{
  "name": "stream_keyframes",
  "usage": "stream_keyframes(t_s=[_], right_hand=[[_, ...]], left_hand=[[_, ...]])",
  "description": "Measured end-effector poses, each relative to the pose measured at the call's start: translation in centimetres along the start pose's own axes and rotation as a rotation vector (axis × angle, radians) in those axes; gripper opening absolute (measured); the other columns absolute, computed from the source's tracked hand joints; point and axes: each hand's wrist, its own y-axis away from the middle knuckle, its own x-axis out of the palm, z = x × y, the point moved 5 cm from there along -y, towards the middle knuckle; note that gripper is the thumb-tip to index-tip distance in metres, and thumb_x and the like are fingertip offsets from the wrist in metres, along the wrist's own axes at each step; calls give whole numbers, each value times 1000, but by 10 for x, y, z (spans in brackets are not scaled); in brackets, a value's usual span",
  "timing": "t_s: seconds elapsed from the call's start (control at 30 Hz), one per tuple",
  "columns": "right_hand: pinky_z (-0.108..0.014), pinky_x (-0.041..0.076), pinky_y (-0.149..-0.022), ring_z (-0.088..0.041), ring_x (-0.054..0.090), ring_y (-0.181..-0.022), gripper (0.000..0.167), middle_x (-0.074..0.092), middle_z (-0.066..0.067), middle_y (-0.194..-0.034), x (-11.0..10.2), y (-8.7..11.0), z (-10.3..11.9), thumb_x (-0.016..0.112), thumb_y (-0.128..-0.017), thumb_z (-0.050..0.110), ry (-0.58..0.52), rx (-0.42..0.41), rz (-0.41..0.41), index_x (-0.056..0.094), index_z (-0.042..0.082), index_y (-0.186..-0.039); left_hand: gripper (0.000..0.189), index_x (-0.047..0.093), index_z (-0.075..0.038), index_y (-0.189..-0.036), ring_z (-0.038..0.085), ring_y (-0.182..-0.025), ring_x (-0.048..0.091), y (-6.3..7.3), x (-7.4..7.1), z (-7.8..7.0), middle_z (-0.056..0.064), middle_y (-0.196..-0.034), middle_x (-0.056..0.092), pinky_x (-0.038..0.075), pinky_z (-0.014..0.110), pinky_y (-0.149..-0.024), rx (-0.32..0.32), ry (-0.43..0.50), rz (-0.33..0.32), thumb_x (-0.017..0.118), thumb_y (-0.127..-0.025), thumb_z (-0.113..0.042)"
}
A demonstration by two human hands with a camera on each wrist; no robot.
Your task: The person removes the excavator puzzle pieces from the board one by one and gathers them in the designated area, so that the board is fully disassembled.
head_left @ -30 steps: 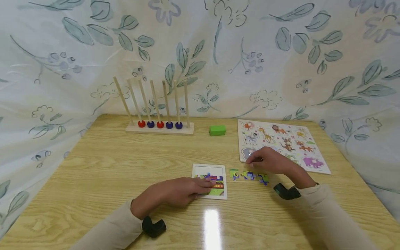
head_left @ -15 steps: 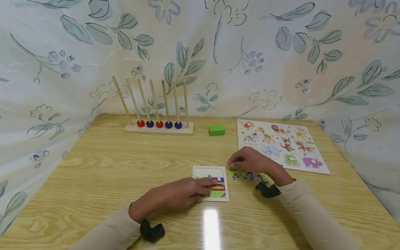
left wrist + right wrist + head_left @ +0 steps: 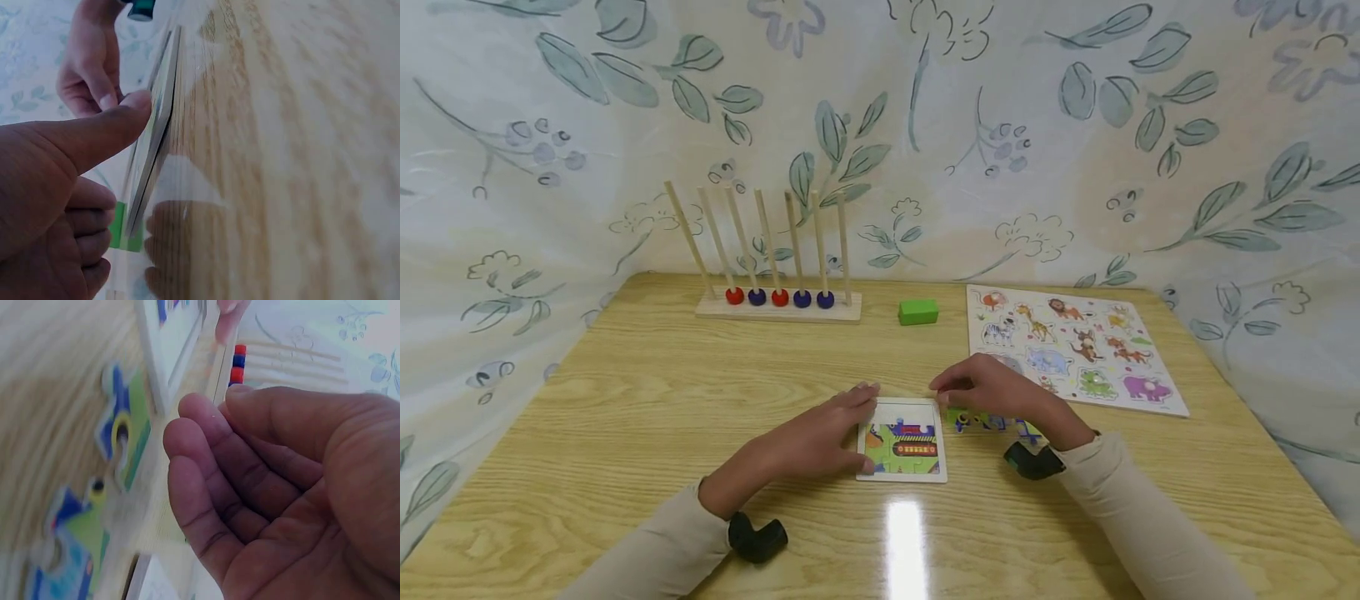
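A small white-framed puzzle tray (image 3: 901, 478) lies on the table, its lower part filled with joined pieces that show a red and blue vehicle on green; a white strip shows along its top. My left hand (image 3: 805, 446) is at the tray's left side, fingers at the upper left corner and thumb (image 3: 122, 122) on the lower left edge. At the upper right corner is my right hand (image 3: 1000, 393), its fingers loosely bent; in the right wrist view nothing shows between thumb and fingertips. Loose puzzle pieces (image 3: 125, 431) lie right of the tray, partly under that hand.
A peg-board animal puzzle (image 3: 1084, 342) lies at the back right, partly behind my right hand. A green block (image 3: 918, 312) sits at the table's back. Left of it stands a wooden bead stand (image 3: 778, 311) with upright rods and red and blue beads.
My left hand has shifted from over the tray's pieces to its left edge, uncovering the picture. My right hand has moved left, from the animal board to the tray's upper right corner.
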Motion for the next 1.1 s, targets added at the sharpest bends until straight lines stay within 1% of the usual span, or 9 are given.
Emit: stream_keyframes(t_s=[0.1,0.23,0.33,0.57,0.73,0.83,0.93,1.03,1.1], right_hand=[[-29,52,-77,-11,64,-91,25,71,-7,-108,6,-1,7,63,-96,13,-30,-5,21,70,-1,-116],[-27,52,-75,-9,64,-88,23,71,-3,-105,13,-2,20,64,-96,13,-57,-37,59,71,0,-114],[-26,52,-75,-8,64,-87,22,71,-1,-103,18,-3,26,64,-95,12,-66,-47,69,72,2,-113],[-26,52,-79,-9,65,-91,24,71,-5,-108,26,-7,33,63,-96,9,-78,-82,99,70,-1,-116],[-26,52,-80,-9,64,-94,24,70,-3,-110,30,-10,36,61,-96,8,-77,-94,117,70,1,-117],[-26,52,-80,-10,64,-93,24,70,-4,-110,32,-11,38,61,-96,7,-75,-112,129,69,0,-117],[-26,52,-80,-9,63,-92,24,70,-4,-110,34,-12,38,61,-96,7,-71,-107,142,69,1,-118],[-26,52,-82,-10,64,-96,25,70,-4,-111,36,-15,39,60,-97,7,-81,-125,148,68,-1,-119],[-26,51,-83,-11,64,-99,25,70,-5,-111,38,-16,39,60,-97,7,-93,-119,150,68,-1,-119]], left_hand=[[90,31,0,-151,26,-147,11,-1,1,3,10,-161,17,22,43,-114,-7,-6,7,77,-84,-38],[94,28,0,-152,25,-147,9,0,0,3,10,-161,16,21,44,-114,-2,0,22,76,-83,-42],[95,26,0,-153,25,-147,8,1,0,3,9,-161,15,20,44,-114,0,4,32,75,-83,-43],[94,26,-1,-153,26,-147,8,1,0,7,9,-161,15,20,45,-114,10,-13,40,76,-84,-42],[95,27,-2,-153,24,-147,8,1,1,11,6,-161,15,19,45,-115,-10,-13,45,75,-83,-45],[96,27,0,-152,24,-147,9,1,1,11,8,-161,15,16,45,-116,-6,-17,47,75,-83,-46],[96,27,3,-151,25,-147,9,0,2,10,10,-161,16,13,45,-116,4,-21,48,74,-84,-46],[97,26,2,-152,24,-147,8,1,2,10,9,-161,15,14,44,-116,-11,-27,48,74,-83,-47],[97,25,2,-152,24,-147,8,0,2,10,8,-161,14,14,44,-116,-18,-19,48,74,-83,-46]])
